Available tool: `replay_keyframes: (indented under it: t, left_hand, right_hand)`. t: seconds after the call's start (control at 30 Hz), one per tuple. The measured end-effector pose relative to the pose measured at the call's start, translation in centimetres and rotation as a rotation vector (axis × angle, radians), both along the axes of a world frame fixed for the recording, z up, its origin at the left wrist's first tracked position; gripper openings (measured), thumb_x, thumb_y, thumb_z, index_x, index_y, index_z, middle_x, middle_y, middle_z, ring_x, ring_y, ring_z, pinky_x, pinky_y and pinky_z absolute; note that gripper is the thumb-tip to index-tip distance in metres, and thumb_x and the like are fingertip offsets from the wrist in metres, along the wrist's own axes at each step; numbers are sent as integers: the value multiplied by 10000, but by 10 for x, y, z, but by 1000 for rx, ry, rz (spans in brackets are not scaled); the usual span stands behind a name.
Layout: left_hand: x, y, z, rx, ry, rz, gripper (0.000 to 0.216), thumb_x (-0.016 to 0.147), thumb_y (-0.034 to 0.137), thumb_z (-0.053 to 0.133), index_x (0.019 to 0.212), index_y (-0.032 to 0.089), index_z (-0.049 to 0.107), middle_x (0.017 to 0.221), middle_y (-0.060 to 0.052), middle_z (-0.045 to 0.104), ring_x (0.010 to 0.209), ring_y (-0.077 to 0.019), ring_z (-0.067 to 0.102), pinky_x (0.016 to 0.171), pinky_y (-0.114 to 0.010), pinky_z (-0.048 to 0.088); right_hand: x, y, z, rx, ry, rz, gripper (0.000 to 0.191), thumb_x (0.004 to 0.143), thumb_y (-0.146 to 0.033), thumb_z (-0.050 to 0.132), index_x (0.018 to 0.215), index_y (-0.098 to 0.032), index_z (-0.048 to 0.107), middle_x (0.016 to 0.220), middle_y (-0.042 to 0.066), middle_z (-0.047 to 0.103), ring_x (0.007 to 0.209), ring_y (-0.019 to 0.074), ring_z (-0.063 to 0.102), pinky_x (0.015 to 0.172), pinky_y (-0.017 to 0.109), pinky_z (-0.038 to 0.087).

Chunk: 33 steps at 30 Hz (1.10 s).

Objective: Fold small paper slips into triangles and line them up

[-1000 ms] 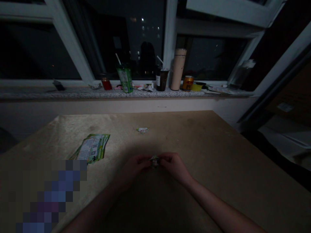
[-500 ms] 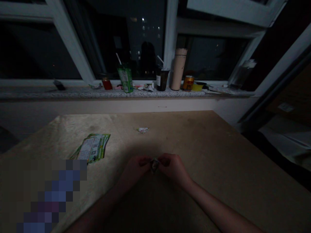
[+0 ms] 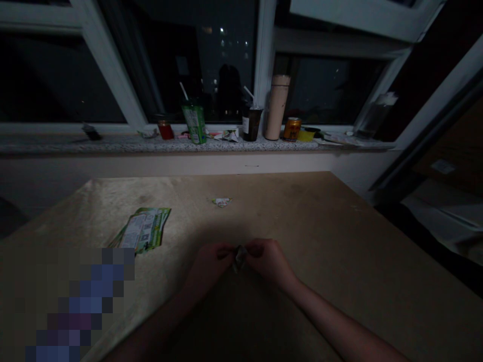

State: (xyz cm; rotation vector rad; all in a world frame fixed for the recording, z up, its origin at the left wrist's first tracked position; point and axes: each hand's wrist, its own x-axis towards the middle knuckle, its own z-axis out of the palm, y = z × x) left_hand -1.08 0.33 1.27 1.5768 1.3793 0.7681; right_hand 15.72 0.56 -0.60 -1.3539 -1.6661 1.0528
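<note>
We're pinching the paper (image 3: 239, 258) between our left hand (image 3: 210, 261) and right hand (image 3: 270, 259), both closed on opposite sides, presumably steadying it; a folded piece (image 3: 222, 202) is lying beyond the grip, and packets (image 3: 146, 230) are resting left of it, apparently leaving our hands room

Creased paper-like piece (image 3: 238, 258), smooth paper leaflets (image 3: 148, 232), faintly glossy tabletop (image 3: 320, 216), speckled stone-look sill (image 3: 222, 146)

Honestly can't make out the little scrap (image 3: 239, 256), since my left hand (image 3: 212, 261) and right hand (image 3: 268, 257) cover its sides. Print on the green packets (image 3: 143, 232) left of them is too tiny to read, and my forearms (image 3: 335, 311) get cut off below.
</note>
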Motion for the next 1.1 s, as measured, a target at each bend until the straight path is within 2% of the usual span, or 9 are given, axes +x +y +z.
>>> replay_keyframes:
  t: [0.2,0.43,0.67,0.87,1.0,1.1]
  left_hand:
    - [2,-3,-1,20,4,16,142,714,248,586,769,228,716,757,-1,730,734,-228,678,659,-287,473]
    - [6,-7,1,63,23,41,123,703,260,596,738,225,709,723,-10,720,711,-249,669,638,-292,469]
    - [12,-12,1,108,41,44,204,783,300,555,861,225,727,839,-36,731,779,-267,669,730,-335,478]
    - [17,-15,0,103,-13,-18,287,804,245,526,1032,213,698,996,-35,715,913,-263,659,839,-348,473]
    - [18,-14,-3,69,-122,0,304,798,222,527,1059,200,682,1042,-42,701,974,-257,637,906,-365,444]
    - [18,-13,-4,54,-184,35,302,778,221,542,1042,181,684,1032,-52,701,982,-262,631,924,-367,432]
  right_hand:
    - [0,1,-3,19,-28,-44,118,649,-85,571,674,-140,672,594,13,666,551,132,614,460,176,374]
    - [-4,-3,5,78,-127,-100,101,656,-93,564,613,-141,642,557,10,628,539,126,586,463,183,351]
    - [-5,-1,6,114,-156,-168,88,666,-89,571,646,-150,631,577,16,631,537,126,587,469,189,343]
    - [-6,0,6,135,-275,-187,84,699,-96,569,655,-151,615,592,27,632,527,127,564,478,203,316]
    - [-8,-3,8,205,-445,-176,116,747,-111,543,691,-172,624,621,34,647,532,139,568,483,220,305]
    - [-10,-5,9,326,-528,-126,141,779,-99,524,743,-179,636,698,45,669,599,152,599,516,227,338]
